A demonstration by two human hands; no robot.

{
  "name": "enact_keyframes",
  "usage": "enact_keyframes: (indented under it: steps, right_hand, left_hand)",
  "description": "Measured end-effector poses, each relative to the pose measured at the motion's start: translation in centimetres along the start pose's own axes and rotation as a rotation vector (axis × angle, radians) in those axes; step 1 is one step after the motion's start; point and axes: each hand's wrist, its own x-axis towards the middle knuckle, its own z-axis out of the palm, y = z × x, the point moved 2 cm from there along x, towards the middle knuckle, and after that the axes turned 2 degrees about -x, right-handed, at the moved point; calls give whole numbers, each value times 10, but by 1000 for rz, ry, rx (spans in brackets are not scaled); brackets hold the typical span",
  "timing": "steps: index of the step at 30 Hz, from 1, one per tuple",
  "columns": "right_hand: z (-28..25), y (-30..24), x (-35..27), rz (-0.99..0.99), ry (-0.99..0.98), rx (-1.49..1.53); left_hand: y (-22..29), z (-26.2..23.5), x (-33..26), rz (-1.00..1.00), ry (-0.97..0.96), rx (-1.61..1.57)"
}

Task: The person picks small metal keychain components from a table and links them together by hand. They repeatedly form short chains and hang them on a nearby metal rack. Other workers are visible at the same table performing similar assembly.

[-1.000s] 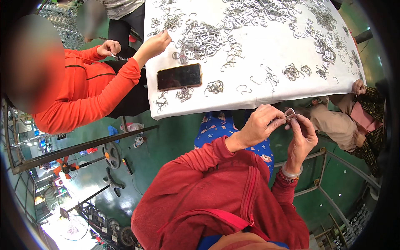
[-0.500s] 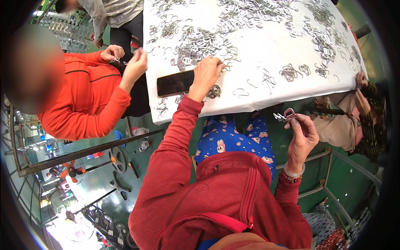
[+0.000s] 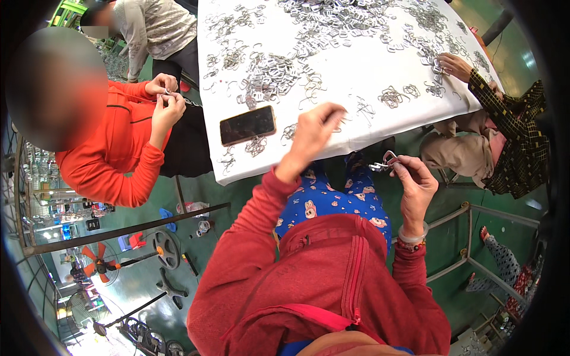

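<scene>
My left hand (image 3: 314, 133) is over the near edge of the white-covered table (image 3: 350, 133), slightly blurred. Its fingers are bent together in a pinch, and whatever they hold is too smeared to make out. Off the table's front edge, my right hand (image 3: 415, 187) pinches a few flat metal buckles (image 3: 389, 159) between thumb and fingers, shiny frames hanging together. Left of my left hand lies a black phone (image 3: 247, 125), with small clumps of bent wire hooks (image 3: 256, 146) beside it. Beyond the phone spreads a heap of grey metal buckles (image 3: 267, 77).
On the left a person in orange (image 3: 113, 142) handles a small metal piece. Another person in a dark checked sleeve (image 3: 507, 113) reaches onto the table at the right. More buckles (image 3: 338, 24) cover the far side. A metal rail (image 3: 130, 229) and a fan (image 3: 101, 262) stand lower left.
My left hand has moved right and nearer, away from the hooks beside the phone. My right hand has shifted slightly left, still holding the buckles. The person at right now reaches onto the table.
</scene>
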Motion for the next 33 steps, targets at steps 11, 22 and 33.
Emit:
enact_keyframes:
  steps: [11, 22, 33]
  right_hand:
    - [11, 2, -11, 11, 35, -62]
    - [-20, -5, 75, 100, -217, -201]
    - [-1, 140, 359, -450, -201, -1182]
  left_hand:
    - [53, 49, -49, 402, -27, 31]
    - [24, 48, -42, 186, -287, -323]
    - [9, 58, -34, 155, -306, -262]
